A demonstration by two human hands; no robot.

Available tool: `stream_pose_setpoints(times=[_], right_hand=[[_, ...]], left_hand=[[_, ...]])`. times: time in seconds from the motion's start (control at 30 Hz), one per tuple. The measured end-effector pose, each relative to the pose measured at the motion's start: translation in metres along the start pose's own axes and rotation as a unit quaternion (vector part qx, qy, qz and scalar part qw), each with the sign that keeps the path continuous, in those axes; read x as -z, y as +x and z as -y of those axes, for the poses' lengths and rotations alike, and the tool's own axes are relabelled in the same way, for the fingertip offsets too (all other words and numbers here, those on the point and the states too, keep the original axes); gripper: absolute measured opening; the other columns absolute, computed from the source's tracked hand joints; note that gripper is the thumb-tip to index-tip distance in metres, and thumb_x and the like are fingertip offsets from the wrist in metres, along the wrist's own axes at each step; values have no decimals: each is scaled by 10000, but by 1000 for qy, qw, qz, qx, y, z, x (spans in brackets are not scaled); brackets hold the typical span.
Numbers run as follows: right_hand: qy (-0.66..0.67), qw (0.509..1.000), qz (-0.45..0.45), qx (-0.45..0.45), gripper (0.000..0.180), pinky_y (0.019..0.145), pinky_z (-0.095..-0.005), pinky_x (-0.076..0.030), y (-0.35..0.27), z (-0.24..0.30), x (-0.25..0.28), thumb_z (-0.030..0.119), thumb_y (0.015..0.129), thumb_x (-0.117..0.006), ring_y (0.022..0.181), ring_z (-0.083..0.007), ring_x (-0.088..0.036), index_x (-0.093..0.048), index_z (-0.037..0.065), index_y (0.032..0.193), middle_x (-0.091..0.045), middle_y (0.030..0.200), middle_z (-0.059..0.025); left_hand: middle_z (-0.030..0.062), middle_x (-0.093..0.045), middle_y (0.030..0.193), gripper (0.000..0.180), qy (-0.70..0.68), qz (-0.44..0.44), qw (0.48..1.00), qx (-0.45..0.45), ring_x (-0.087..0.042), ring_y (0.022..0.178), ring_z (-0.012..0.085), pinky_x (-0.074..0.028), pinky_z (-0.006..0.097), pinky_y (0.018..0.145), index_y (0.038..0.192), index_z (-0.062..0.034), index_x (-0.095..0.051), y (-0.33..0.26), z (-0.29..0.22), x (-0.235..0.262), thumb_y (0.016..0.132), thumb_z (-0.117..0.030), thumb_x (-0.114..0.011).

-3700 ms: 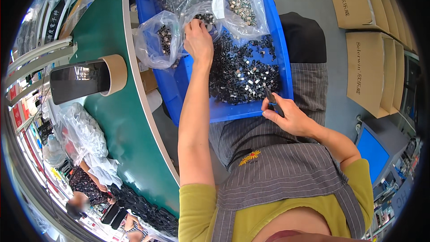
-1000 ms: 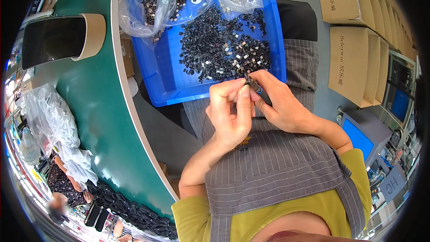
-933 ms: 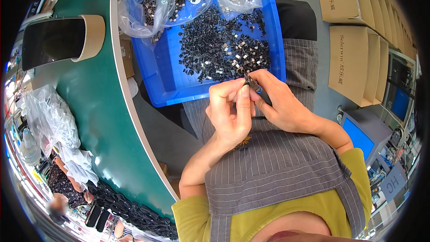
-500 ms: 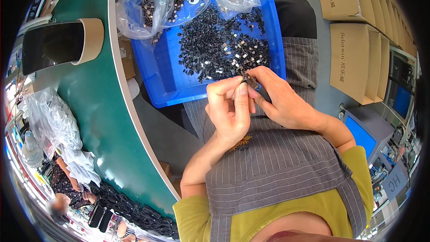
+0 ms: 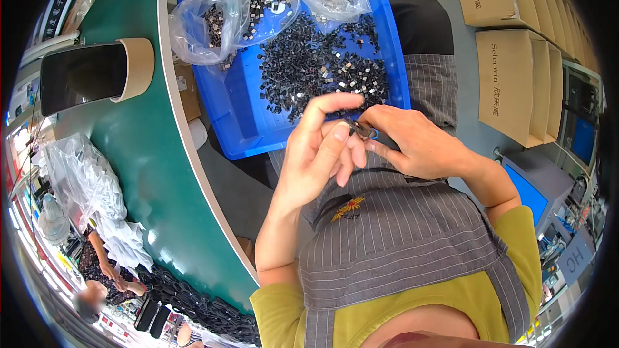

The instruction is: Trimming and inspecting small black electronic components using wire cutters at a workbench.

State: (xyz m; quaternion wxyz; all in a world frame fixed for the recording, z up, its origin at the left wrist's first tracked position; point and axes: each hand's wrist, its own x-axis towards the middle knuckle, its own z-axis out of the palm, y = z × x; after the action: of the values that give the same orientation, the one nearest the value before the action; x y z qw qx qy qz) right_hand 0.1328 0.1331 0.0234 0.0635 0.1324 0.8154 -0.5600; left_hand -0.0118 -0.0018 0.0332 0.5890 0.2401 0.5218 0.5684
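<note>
Two hands meet by the blue tray (image 5: 246, 116) of small black pieces (image 5: 290, 67): the right hand (image 5: 422, 145) wraps dark pliers (image 5: 365, 131); the left hand (image 5: 316, 154), forefinger extended, has its thumb near their tip, whether pinching I cannot tell. Probably working one piece; next calls for steady pliers.

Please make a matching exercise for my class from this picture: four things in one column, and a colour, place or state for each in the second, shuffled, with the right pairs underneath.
Things
1. phone
2. blue bin
3. right hand
4. apron

Colour, place or state
A. grips a dark hand tool
B. grey with pale stripes
C. contains many small black pieces
D. against a tan ring on the green table

Right pairs
1-D, 2-C, 3-A, 4-B
</note>
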Motion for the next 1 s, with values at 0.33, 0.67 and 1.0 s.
stream_pose_setpoints(times=[0.33,0.67,1.0], right_hand=[[61,998,17,3,247,837,-428,-435,-1,0,1,178,895,-551,963,-343,-550,-500,7,1067,-565,992,-167],[25,999,33,-3,244,736,-449,-447,-2,-1,0,202,882,-575,875,-371,-572,-493,-2,986,-579,895,-176],[44,999,10,8,215,657,-467,-439,-3,-11,-13,175,865,-587,779,-395,-578,-504,-6,947,-595,811,-199]], left_hand=[[93,-592,725,273,-62,4,996,-57,-493,455,59,-335,168,409,1166,17,-453,-7,17,-5,1000,-188,-381],[112,-600,735,296,-94,-2,995,-26,-503,448,65,-323,170,401,1148,18,-446,-9,18,-7,1004,-232,-376],[111,-604,720,292,-100,-8,995,-6,-502,430,68,-317,169,392,1146,14,-444,-9,19,-6,1005,-231,-371]])
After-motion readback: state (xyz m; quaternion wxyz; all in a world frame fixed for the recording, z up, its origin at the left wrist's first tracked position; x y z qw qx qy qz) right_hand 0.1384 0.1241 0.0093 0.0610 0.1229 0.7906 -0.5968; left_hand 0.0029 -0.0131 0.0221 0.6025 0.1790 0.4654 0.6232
